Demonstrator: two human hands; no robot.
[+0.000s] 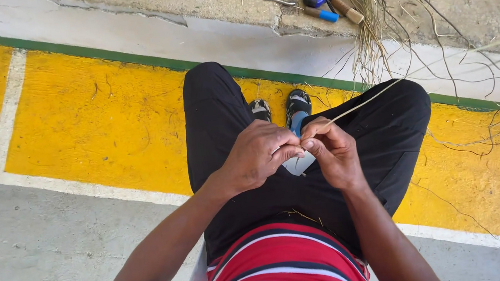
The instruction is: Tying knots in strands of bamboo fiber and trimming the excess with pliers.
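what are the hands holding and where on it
Both hands, left hand and right hand, pinch the near end of a thin pale straw strip between their fingertips.

One head-worn camera is looking steeply down over the seated person's chest and lap, facing forward toward the yellow painted floor (94, 126) and the grey kerb (221, 41) beyond. It is sitting close above the hands, with the far tools and fibres lying at the top edge.
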